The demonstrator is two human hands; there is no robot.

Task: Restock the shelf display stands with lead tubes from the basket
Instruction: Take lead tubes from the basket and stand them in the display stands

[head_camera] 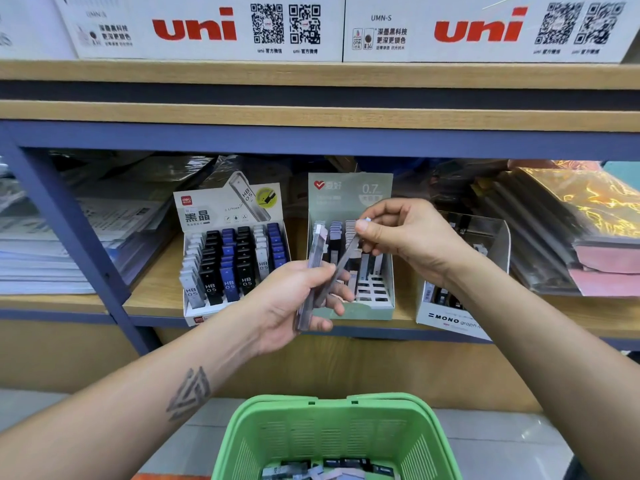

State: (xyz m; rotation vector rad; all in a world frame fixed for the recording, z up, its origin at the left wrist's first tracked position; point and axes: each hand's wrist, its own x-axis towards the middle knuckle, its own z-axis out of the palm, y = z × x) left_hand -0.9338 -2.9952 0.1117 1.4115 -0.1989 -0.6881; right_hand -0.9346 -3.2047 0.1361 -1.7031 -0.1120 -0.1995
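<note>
- The person is standing at a wooden shelf (pixel 156 289), both bare arms reaching forward over a green basket (pixel 332 434) on the floor below.
- The left hand (pixel 294 299) is grasping a small bunch of grey lead tubes (pixel 313 271), fingers (pixel 337 301) curled round them, with the tubes pointing up and slightly right.
- The right hand (pixel 405 237) is pinching the white-capped top of a single tube (pixel 343 259) between thumb and forefinger; its lower end is lying against the bunch in the left hand.
- Both hands are hovering just in front of the pale green display stand (pixel 349 199), marked 0.7, whose front slots are showing open while the back rows are holding tubes.
- To its left a white stand (pixel 225 209) is sitting nearly full of black, blue and grey HB 0.5 tubes.
- To the right a white MONO box (pixel 450 317) is partly hidden behind the right wrist.
- More tubes (pixel 332 469) are lying in the bottom of the basket.
- White uni cartons (pixel 207 29) are lining the shelf above.
</note>
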